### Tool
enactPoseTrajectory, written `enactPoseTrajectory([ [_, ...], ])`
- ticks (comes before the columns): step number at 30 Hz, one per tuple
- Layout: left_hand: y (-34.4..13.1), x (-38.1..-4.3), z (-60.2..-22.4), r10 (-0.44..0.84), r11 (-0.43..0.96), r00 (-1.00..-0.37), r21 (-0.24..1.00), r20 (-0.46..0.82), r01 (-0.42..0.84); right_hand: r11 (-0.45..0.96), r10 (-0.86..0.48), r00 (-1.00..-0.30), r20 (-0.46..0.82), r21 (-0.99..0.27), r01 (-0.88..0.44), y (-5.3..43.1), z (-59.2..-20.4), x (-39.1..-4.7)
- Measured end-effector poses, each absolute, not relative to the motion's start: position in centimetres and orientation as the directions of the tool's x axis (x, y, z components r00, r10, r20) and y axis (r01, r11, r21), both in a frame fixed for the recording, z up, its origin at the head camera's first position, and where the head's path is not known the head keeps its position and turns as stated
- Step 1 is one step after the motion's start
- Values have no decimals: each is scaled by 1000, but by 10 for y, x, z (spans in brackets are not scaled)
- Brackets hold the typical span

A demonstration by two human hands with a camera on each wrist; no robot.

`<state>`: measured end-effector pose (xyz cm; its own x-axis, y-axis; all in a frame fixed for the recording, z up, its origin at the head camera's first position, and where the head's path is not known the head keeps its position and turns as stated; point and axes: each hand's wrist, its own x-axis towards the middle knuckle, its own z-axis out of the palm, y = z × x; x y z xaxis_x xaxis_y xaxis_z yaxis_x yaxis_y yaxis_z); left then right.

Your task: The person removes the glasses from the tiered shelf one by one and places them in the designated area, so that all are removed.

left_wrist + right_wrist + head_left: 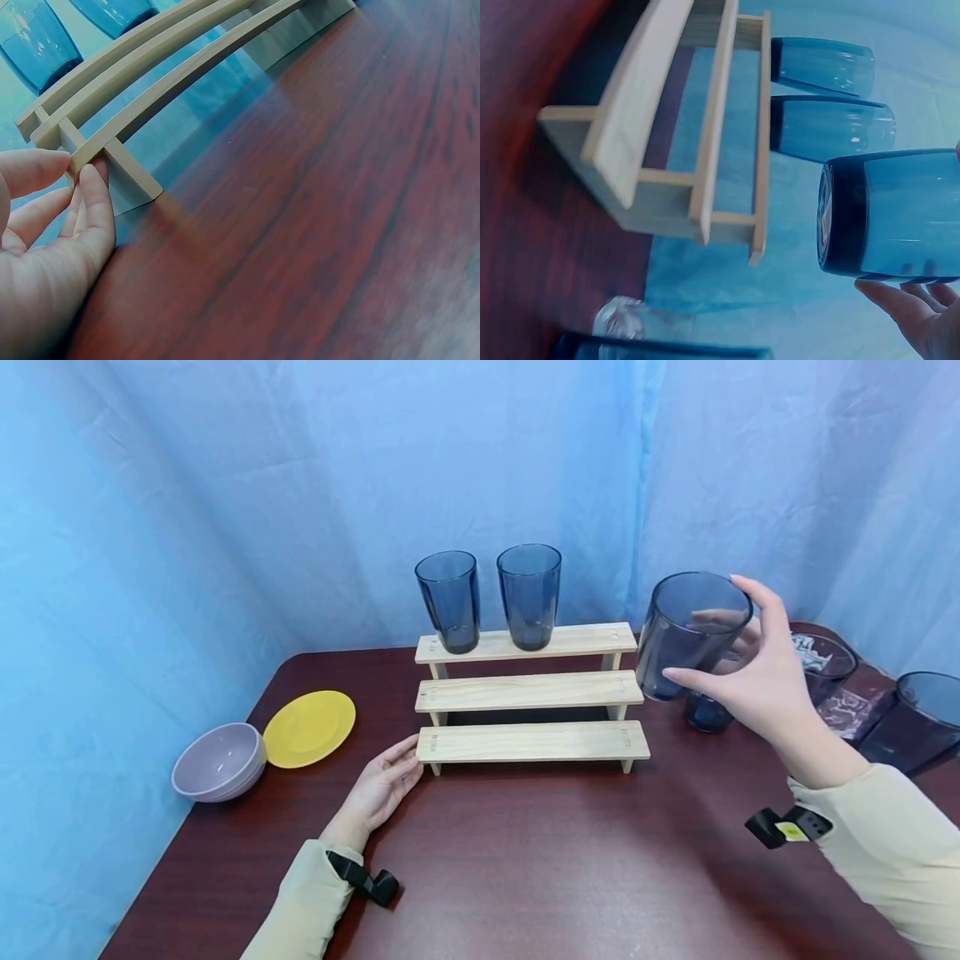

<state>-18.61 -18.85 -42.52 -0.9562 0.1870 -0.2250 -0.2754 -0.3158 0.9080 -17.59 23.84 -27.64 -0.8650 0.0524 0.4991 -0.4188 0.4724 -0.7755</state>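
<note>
My right hand (776, 681) grips a blue-tinted glass tumbler (671, 647) upright, thumb on the near side and fingers round the far side. The right wrist view shows this tumbler (900, 214) raised level with the glasses on the wooden three-step rack (532, 742), to the right of its end. With my left hand (382, 785) I pinch the left end of the lowest step, thumb on top and fingers beneath, as the left wrist view shows. On the top step stand two matching tumblers, one at the left (450, 606) and one near the middle (530, 602).
More blue tumblers stand at the table's right, one behind the held glass (708, 714) and another at the edge of view (915, 722). A yellow plate (309, 729) and a lilac bowl (219, 762) lie at the left. Blue curtains (465, 460) hang behind the dark wooden table (540, 860).
</note>
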Motion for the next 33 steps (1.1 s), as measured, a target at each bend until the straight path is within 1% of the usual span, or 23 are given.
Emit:
enactPoseTrajectory([
  [4,-189,-186,-425,186,-323,-957,907,-222,-272,468,42,-866,498,-775,-424,249,-283,-169],
  [8,-189,-186,-425,190,-313,-956,909,-224,-275,511,52,-873,484,-764,-394,263,-292,-158],
  [10,-188,-186,-425,187,-312,-956,910,-224,-274,516,33,-876,482,-759,-398,270,-298,-153],
  [12,-188,-187,-425,184,-311,-957,911,-223,-272,504,-12,-866,500,-745,-437,278,-303,-150],
  [13,-187,-188,-425,184,-313,-957,910,-224,-273,451,-48,-857,513,-754,-477,283,-306,-149],
  [15,-187,-188,-426,181,-318,-957,908,-225,-273,393,-105,-840,533,-754,-527,291,-311,-147],
  [16,-187,-189,-426,180,-318,-958,908,-225,-273,326,-135,-830,542,-766,-554,296,-314,-146],
  [19,-186,-189,-426,179,-316,-957,908,-227,-274,152,-188,-822,538,-811,-566,309,-326,-143],
  [22,-186,-189,-425,180,-314,-957,909,-228,-275,258,-146,-864,482,-824,-504,321,-335,-138],
  [24,-186,-189,-425,182,-314,-956,908,-229,-277,465,-66,-906,418,-791,-398,329,-339,-133],
  [26,-186,-188,-424,180,-318,-956,906,-230,-278,623,5,-939,345,-736,-267,336,-343,-129],
  [29,-187,-188,-424,177,-318,-956,906,-232,-279,693,76,-965,251,-709,-130,344,-349,-127],
  [33,-188,-187,-425,174,-316,-956,906,-236,-282,682,123,-972,202,-728,-65,350,-357,-126],
])
